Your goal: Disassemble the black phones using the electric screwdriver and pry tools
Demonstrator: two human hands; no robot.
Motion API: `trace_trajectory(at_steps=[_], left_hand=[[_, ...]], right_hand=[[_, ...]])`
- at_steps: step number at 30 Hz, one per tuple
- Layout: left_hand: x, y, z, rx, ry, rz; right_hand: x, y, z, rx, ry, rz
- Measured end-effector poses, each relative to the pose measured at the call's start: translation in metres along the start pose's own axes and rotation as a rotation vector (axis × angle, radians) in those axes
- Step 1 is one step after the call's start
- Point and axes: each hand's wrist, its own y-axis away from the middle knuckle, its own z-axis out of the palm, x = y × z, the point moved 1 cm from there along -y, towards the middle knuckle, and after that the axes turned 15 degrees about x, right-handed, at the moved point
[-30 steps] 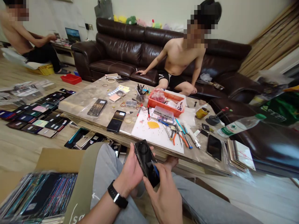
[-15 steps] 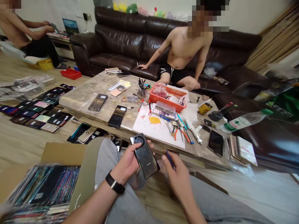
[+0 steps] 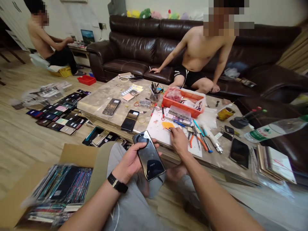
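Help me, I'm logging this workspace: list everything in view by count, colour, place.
Table: 1, beige, centre
Honor phone: 1, black, lower centre
Other phones: many, mostly dark, table and floor
Mat: 1, white, on table
Sheet: 1, orange, on mat
Tabletop tray: 1, orange, behind mat
Pliers: count unclear, orange handles, on mat
Plastic bottle: 1, clear, table's right
Pen cup: 1, clear, beside tray
Cardboard box: 1, brown, lower left
Laptop: 1, blue screen, back left
Sofa: 1, brown, behind table
People: 2, dark bottoms, background
Wristwatch: 1, black, lower centre
Left hand: 1, bare, holding Honor phone
Right hand: 1, bare, over mat
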Motion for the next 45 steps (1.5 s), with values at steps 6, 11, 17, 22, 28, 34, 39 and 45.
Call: trace_trajectory(at_steps=[6,11,17,22,28,34,39,45], left_hand=[[0.000,0.005,0.005,0.000,-0.034,0.018],[-0.012,0.002,0.011,0.027,-0.087,0.020],[-0.037,-0.003,0.027,0.003,-0.177,0.021],[-0.049,0.000,0.038,-0.009,-0.202,0.075],[-0.062,-0.006,0.041,0.041,-0.020,0.171],[-0.069,-0.010,0.044,0.171,-0.047,0.251],[-0.075,-0.010,0.046,0.275,-0.160,0.327],[-0.087,-0.002,0.051,0.335,-0.296,0.399]], right_hand=[[-0.013,0.024,-0.019,0.093,-0.212,0.105],[-0.037,0.092,-0.062,-0.128,-0.514,0.284],[-0.054,0.146,-0.080,-0.388,-0.939,0.729],[-0.065,0.154,-0.087,-0.268,-1.078,0.882],[-0.072,0.159,-0.091,-0.334,-1.145,0.968],[-0.058,0.157,-0.106,-0.182,-0.664,0.581],[-0.069,0.162,-0.122,-0.218,-0.316,0.169],[-0.093,0.156,-0.115,-0.300,0.081,0.088]])
